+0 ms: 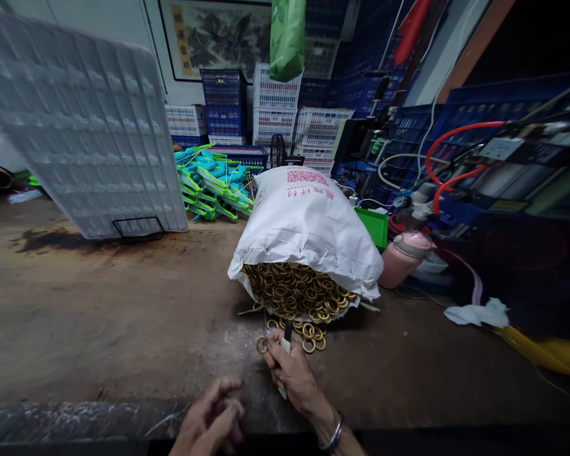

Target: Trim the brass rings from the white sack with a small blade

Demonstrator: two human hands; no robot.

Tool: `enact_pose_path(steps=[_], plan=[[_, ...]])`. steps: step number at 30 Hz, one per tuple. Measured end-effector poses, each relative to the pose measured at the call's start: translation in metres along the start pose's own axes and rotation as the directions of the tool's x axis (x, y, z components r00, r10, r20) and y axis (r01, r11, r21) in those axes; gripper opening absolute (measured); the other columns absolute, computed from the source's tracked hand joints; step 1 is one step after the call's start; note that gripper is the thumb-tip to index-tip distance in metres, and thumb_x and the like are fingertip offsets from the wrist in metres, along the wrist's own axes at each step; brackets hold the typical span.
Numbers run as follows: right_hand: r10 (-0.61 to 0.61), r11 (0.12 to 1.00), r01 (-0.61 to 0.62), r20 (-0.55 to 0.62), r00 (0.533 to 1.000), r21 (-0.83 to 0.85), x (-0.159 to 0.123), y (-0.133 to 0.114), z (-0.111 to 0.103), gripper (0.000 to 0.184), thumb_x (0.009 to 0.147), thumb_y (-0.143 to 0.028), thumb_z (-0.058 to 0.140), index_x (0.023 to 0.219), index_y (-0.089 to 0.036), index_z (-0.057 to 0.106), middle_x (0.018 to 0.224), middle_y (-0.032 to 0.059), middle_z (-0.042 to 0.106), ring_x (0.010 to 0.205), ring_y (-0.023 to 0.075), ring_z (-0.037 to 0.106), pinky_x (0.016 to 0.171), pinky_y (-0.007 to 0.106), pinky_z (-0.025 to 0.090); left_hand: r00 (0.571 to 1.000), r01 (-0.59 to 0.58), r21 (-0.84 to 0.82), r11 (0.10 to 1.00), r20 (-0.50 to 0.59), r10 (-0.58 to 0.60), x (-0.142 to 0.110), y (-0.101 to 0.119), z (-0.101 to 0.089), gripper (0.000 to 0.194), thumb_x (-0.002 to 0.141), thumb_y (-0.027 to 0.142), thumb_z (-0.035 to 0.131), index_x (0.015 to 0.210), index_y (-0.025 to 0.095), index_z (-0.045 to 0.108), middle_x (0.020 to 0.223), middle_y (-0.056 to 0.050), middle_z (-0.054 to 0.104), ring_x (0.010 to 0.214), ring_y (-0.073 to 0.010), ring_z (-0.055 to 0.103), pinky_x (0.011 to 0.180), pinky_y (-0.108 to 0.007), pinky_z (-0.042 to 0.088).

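My right hand (pixel 292 373) pinches a brass-coloured ring (pixel 262 344) between its fingertips, just in front of the pile. The same hand grips a knife-like tool (pixel 286 339) with a dark blade and a pale handle. Slightly blurred, my left hand (pixel 213 415) hovers by the table's near edge, its fingers loosely bent and apart, with nothing visible in them. A white woven sack (pixel 304 221) lies on its side, its mouth facing me. Many brass-coloured rings (pixel 294 291) fill the mouth, and several loose rings (pixel 308 330) have spilled onto the table (pixel 123 316).
Left of the sack lies a heap of teal and green plastic pieces (pixel 213 180). A ribbed translucent panel (pixel 85 126) stands further left. To the right are a pink bottle (pixel 403 258), a green tray (pixel 373 226) and machinery with red hoses (pixel 432 158). Stacked crates (pixel 275 120) line the back.
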State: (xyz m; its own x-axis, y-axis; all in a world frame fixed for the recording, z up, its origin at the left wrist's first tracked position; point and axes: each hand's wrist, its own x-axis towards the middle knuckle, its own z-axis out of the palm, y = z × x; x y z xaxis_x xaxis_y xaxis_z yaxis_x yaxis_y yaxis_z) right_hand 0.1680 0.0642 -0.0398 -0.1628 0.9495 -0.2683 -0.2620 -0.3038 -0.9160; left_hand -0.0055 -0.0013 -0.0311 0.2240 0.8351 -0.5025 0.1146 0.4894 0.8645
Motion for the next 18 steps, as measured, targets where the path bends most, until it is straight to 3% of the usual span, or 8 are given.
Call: enact_pose_path(steps=[4, 7, 11, 14, 18], plan=[[-0.016, 0.999, 0.016, 0.015, 1.0, 0.041, -0.01, -0.004, 0.003, 0.035, 0.073, -0.053, 0.055, 0.079, -0.02, 0.043, 0.051, -0.0107, 0.041, 0.032, 0.0013, 0.02, 0.03, 0.015, 0.016, 0.977, -0.166, -0.239, 0.957, -0.17, 0.127, 0.041, 0.013, 0.032, 0.065, 0.058, 0.06, 0.063, 0.103, 0.016, 0.051, 0.062, 0.001, 0.057, 0.045, -0.0105, 0.049, 0.044, -0.023, 0.039], [-0.008, 0.996, 0.007, 0.016, 1.0, 0.09, -0.015, -0.002, 0.005, 0.034, 0.073, -0.052, 0.056, 0.078, -0.02, 0.044, 0.05, -0.011, 0.04, 0.033, 0.0018, 0.021, 0.031, 0.015, 0.017, 0.955, -0.26, -0.241, 0.935, -0.206, 0.212, 0.055, 0.02, 0.051, 0.046, 0.06, 0.058, 0.063, 0.077, 0.015, 0.057, 0.047, 0.006, 0.048, 0.039, -0.0069, 0.039, 0.041, -0.019, 0.033], [-0.029, 0.999, 0.03, -0.026, 0.999, 0.039, -0.014, 0.008, 0.0, 0.033, 0.074, -0.051, 0.054, 0.071, -0.02, 0.043, 0.048, -0.0104, 0.037, 0.036, 0.0035, 0.026, 0.035, 0.016, 0.022, 0.934, -0.313, -0.144, 0.939, -0.224, 0.277, 0.055, 0.026, 0.057, 0.037, 0.069, 0.05, 0.059, 0.056, 0.016, 0.055, 0.047, 0.004, 0.047, 0.043, -0.007, 0.038, 0.045, -0.019, 0.032], [-0.121, 0.98, 0.108, -0.069, 0.99, -0.169, -0.009, 0.009, -0.008, 0.029, 0.077, -0.047, 0.051, 0.074, -0.019, 0.048, 0.05, -0.0078, 0.041, 0.044, 0.0069, 0.037, 0.043, 0.018, 0.032, 0.902, -0.377, 0.001, 0.926, -0.228, 0.368, 0.053, 0.027, 0.051, 0.03, 0.073, 0.042, 0.057, 0.057, 0.016, 0.057, 0.053, 0.002, 0.053, 0.05, -0.0102, 0.045, 0.051, -0.021, 0.035], [-0.279, 0.865, 0.208, -0.094, 0.956, -0.457, -0.008, 0.0, -0.016, 0.023, 0.079, -0.04, 0.047, 0.085, -0.018, 0.053, 0.063, -0.0018, 0.053, 0.059, 0.0128, 0.049, 0.058, 0.023, 0.04, 0.828, -0.448, 0.335, 0.829, -0.196, 0.526, 0.051, 0.026, 0.043, 0.02, 0.076, 0.031, 0.054, 0.064, 0.018, 0.064, 0.06, -0.002, 0.06, 0.058, -0.0148, 0.051, 0.058, -0.024, 0.038]])
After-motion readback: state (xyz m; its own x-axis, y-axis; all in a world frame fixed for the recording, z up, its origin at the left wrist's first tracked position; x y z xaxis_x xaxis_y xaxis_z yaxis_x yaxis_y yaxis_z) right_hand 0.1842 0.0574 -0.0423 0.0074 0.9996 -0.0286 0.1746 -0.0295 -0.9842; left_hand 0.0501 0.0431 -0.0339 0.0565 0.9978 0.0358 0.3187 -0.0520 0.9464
